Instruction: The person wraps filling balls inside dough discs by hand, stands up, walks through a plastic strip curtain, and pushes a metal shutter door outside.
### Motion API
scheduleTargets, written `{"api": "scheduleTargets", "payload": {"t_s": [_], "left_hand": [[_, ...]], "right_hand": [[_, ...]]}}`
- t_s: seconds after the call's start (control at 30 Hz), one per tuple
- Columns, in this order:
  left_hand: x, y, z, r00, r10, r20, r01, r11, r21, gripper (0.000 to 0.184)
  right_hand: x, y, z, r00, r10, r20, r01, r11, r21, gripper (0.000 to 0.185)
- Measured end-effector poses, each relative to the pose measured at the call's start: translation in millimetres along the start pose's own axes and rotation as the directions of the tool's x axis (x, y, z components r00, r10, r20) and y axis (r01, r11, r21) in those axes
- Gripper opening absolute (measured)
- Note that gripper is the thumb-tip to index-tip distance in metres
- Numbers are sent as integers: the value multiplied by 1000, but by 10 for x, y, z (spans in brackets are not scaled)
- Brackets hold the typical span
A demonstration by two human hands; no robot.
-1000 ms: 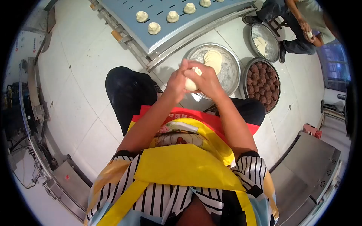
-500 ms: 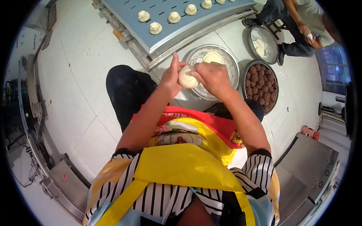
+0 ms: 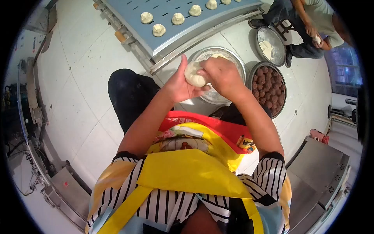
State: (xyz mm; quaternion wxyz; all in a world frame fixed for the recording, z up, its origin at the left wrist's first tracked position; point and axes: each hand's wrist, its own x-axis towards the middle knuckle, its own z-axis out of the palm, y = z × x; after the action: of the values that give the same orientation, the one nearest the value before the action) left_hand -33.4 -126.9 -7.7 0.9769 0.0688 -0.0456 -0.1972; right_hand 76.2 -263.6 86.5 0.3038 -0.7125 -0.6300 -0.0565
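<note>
Above the left side of a floured metal bowl, both hands are on one pale dough piece. Left hand cupped round its left side and underneath, thumb up, fingertips showing below. Right hand curled in from the right, pinching the dough's right part between thumb and fingers; exact finger contact partly hidden by the knuckles. Height over the bowl: cannot tell.

Pale wrappers in the bowl, mostly behind right hand. Steel basin of brown balls just beside the bowl, to its right. Second bowl beyond that, more flat pale pieces inside, near a seated co-worker holding something pale.

Edges: blue slotted worktop ends in a metal-trimmed corner pointing toward the hands, strip of floor between. Shaped buns sit on it, nearest one close to the corner side. Widest room to move is left, where white tiled floor runs past the dark-trousered knee. Right side tighter: basin rim near the right forearm, steel cabinet farther out.
</note>
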Motion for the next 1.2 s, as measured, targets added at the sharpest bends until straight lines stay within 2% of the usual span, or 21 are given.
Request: {"api": "scheduleTargets", "payload": {"t_s": [0.03, 0.1, 0.13, 0.17, 0.2, 0.27, 0.37, 0.47, 0.53, 0.57, 0.63, 0.67, 0.7, 0.77, 0.87, 0.9, 1.0, 1.03, 1.13, 1.17, 1.2], "left_hand": [[20, 9, -49, 996, 46, 81, -44, 999, -21, 64], [108, -32, -42, 909, 400, -113, -318, 844, 432, 51], [152, -66, 45, 803, 579, -143, -370, 672, 642, 48], [189, -48, 130, 666, 738, -111, -359, 447, 819, 49], [204, 36, 211, 637, 763, 108, -260, 81, 962, 48], [87, 91, 311, 669, 577, 468, -6, -625, 781, 46], [82, 94, 219, 769, 454, 450, -16, -690, 724, 50], [92, 9, 134, 758, 306, 576, -89, -826, 556, 49], [190, 34, 128, 701, 306, 644, -111, -845, 524, 44], [244, -69, 140, 637, 537, 553, -35, -696, 717, 43], [371, -144, 113, 606, 785, 130, -127, -66, 990, 46], [405, -148, 89, 608, 785, -116, -173, 274, 946, 47], [431, -153, 27, 651, 732, -200, -319, 503, 803, 51], [440, -210, -80, 679, 704, -207, -408, 597, 690, 47], [376, -266, -22, 763, 596, -251, -473, 779, 411, 39], [384, -246, 15, 796, 551, -251, -479, 826, 296, 37], [462, -263, 42, 868, 376, -325, -317, 922, 221, 53], [491, -268, 9, 872, 326, -365, -260, 941, 219, 61], [523, -266, -63, 931, 213, -298, -168, 971, 171, 66], [525, -256, -81, 932, 168, -322, -106, 974, 202, 70], [582, -303, -33, 885, 224, -407, -140, 964, 225, 71]], "right_hand": [[-18, 32, 19, 998, 54, -40, -54, 999, 7, 14], [-82, 67, 86, 954, 272, -128, -258, 960, 110, 14], [-150, 100, 156, 879, 467, -92, -420, 851, 315, 16], [-202, 167, 245, 776, 630, -23, -537, 681, 498, 18], [-196, 259, 311, 656, 752, 71, -603, 465, 648, 21], [-254, 355, 420, 579, 777, 246, -628, 232, 743, 20], [-250, 503, 460, 439, 733, 519, -721, -58, 691, 20], [-206, 641, 449, 333, 632, 700, -926, 77, 371, 23], [-172, 638, 323, 307, 568, 764, -803, -275, 528, 23], [-239, 708, 323, 347, 527, 776, -631, -481, 609, 23], [-370, 749, 385, 427, 471, 772, -303, -730, 613, 23], [-445, 831, 462, 489, 454, 745, -220, -762, 609, 22], [-479, 893, 491, 549, 444, 708, -132, -791, 598, 22], [-604, 1064, 438, 652, 435, 621, 27, -832, 555, 19], [-474, 919, 109, 419, 750, 512, -342, -392, 854, 21], [-649, 1126, 145, 448, 728, 519, -571, -213, 793, 32], [-910, 1245, 281, 403, 809, 428, -868, 189, 460, 39], [-977, 1367, 306, 601, 732, 322, -769, 639, -19, 42], [-881, 1022, 104, 690, 690, 220, -715, 601, 358, 47], [-754, 761, -37, 693, 661, 288, -606, 316, 730, 60], [-693, 529, -103, 785, 579, 219, -559, 512, 652, 66]]}}
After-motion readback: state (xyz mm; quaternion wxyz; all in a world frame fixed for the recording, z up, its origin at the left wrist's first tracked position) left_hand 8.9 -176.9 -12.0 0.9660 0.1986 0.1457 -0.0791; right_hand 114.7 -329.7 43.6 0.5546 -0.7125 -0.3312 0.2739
